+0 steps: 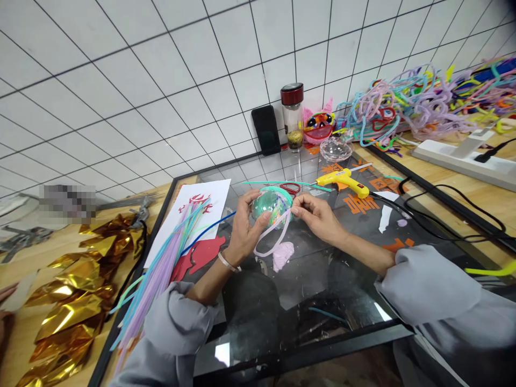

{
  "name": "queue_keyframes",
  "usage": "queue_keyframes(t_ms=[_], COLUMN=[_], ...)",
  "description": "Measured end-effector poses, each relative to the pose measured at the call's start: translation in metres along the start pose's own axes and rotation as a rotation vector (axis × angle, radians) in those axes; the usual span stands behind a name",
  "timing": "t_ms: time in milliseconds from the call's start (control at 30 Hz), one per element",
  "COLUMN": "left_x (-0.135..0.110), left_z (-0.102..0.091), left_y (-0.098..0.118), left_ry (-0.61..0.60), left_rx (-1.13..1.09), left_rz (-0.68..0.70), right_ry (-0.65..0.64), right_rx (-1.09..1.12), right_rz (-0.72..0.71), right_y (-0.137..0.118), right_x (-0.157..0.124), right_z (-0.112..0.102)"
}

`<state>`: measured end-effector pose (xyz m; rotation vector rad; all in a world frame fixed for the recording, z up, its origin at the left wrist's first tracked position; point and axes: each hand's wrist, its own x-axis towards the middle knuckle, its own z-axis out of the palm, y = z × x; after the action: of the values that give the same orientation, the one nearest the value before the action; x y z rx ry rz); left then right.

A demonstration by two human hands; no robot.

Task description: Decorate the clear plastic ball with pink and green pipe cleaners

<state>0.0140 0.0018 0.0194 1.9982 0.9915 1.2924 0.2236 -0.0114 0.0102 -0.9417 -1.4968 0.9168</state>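
Note:
My left hand [245, 223] is closed around the side of a clear plastic ball [264, 203] that shows green and multicoloured fuzzy stems. A pale purple pipe cleaner [278, 243] loops down in front of the ball. At the ball's right edge, the thumb and fingers of my right hand [316, 215] pinch this pipe cleaner. Below the ball a crumpled light purple scrap [283, 256] lies on the dark glass. Just behind it are red-handled scissors [291, 188] and a green pipe cleaner [258, 183].
A yellow glue gun [342, 181] with a black cord lies right of my hands. Pipe cleaners [161, 274] lie on white paper [169, 215] at left, near gold foil [68, 306]. Behind stand a phone [265, 129], a glass bottle [293, 118] and tangled pipe cleaners [403, 107].

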Motion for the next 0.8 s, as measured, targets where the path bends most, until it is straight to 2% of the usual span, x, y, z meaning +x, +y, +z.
queue_keyframes(t_ms=[167,333,500,700,800], left_x=[0.003,0.004,0.005,0.008,0.009], left_z=[-0.008,-0.009,-0.007,-0.011,-0.010], left_y=[-0.001,-0.003,-0.003,-0.008,-0.012], left_ry=[-0.123,-0.247,-0.262,-0.290,-0.273], left_rx=[-0.012,-0.230,-0.276,-0.098,-0.091], left_rz=[0.024,-0.050,-0.018,0.048,0.076], right_ry=[0.045,0.112,0.138,0.159,0.135], right_rx=[0.114,0.162,0.154,0.128,0.110], right_rz=[0.079,0.143,0.170,0.166,0.143], right_y=[0.009,0.012,0.013,0.018,0.019], right_x=[0.007,0.014,0.016,0.016,0.017], right_z=[-0.007,-0.020,-0.027,-0.031,-0.033])
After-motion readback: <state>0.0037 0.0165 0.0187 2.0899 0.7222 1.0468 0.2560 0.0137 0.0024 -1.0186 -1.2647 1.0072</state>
